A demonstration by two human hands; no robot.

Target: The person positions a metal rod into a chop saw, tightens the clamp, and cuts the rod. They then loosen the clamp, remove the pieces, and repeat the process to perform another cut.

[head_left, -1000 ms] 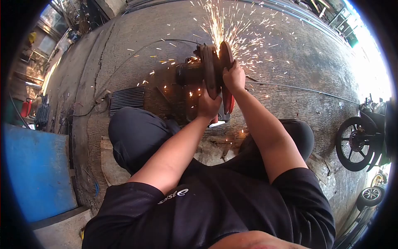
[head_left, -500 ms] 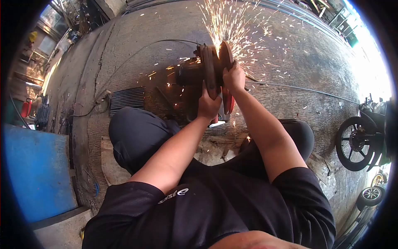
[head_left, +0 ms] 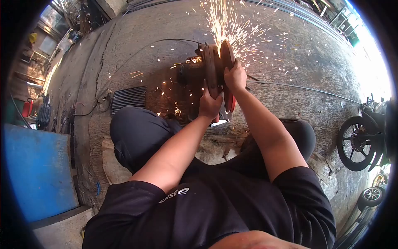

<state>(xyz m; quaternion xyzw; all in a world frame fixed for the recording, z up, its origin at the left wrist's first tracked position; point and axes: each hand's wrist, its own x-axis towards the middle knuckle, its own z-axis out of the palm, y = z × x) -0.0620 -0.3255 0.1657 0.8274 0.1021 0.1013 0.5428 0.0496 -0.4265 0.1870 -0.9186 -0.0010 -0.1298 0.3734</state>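
A power saw or grinder with a dark motor (head_left: 190, 72) and a brown guard (head_left: 210, 62) stands on the ground between my knees. My left hand (head_left: 210, 104) is closed around the guard's near end. My right hand (head_left: 235, 77) grips a flat, rounded brown piece (head_left: 226, 54), seen nearly edge-on, just right of the guard. Below that hand shows a red edge (head_left: 231, 103). Bright sparks (head_left: 228, 29) spray away from me at the far end, between guard and rounded piece. The contact point is hidden.
A dark ribbed metal piece (head_left: 129, 99) lies left of the machine. A cable (head_left: 306, 89) runs rightward over the concrete floor (head_left: 290, 103). A motorcycle wheel (head_left: 355, 143) stands at right, a blue panel (head_left: 39, 170) at left. Long metal bars (head_left: 286, 12) lie at the back.
Sparks keep flying, with their spray slightly shifted. Both hands hold the same grips, and the whole view has moved only a few pixels.
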